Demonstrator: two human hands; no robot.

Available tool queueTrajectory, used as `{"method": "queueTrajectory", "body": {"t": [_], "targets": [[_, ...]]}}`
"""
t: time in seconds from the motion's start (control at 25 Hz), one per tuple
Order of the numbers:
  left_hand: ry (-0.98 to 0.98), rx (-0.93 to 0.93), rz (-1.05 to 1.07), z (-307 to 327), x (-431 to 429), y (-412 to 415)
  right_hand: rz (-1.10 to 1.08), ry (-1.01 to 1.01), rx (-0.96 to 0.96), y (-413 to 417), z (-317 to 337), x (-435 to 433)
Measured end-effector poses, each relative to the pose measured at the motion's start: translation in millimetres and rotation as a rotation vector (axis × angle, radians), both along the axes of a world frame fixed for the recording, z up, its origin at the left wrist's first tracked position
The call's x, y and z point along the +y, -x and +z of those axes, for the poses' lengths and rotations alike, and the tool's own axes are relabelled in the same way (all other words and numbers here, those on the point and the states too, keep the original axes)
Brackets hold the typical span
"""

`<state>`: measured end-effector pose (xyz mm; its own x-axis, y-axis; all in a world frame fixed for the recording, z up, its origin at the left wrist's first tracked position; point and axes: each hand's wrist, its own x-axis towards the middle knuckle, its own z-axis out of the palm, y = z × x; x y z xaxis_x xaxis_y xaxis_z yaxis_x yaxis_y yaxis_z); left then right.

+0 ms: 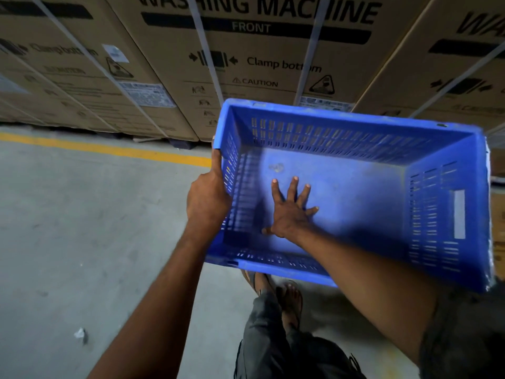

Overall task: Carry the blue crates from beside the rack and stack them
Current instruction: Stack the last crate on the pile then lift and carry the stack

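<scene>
Inside blue crate [341, 138], right hand [289, 212] splayed flat, left hand [207, 198] gripping side

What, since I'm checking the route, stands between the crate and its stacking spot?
No stack in view. The left hand grips the blue crate, the right hand lies flat inside. Cardboard cartons stand close beyond it.

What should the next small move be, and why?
Probably shift the right hand from the floor of the blue crate to its near rim: it only presses flat there, the left hand alone grips a wall, and the crate is tilted.
</scene>
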<state>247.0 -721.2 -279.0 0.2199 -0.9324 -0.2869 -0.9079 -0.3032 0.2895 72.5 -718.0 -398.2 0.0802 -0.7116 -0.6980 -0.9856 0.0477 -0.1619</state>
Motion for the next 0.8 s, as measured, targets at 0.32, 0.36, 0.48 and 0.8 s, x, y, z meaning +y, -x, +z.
{"method": "queueTrajectory", "body": {"t": [0.32,0.36,0.48,0.8], "targets": [[-0.021,0.048,0.039,9.0,3.9,7.3,0.136,0.036,0.057,27.3,8.0,-2.2],[-0.017,0.041,0.041,6.8,5.4,10.6,0.181,0.050,0.068,39.0,5.4,-2.0],[-0.002,-0.001,0.067,-4.5,5.4,4.3,0.215,0.048,0.078,44.1,0.0,-2.0],[-0.001,0.026,0.081,-4.5,13.1,6.0,0.179,-0.088,-0.114,89.0,60.4,-11.5]]}}
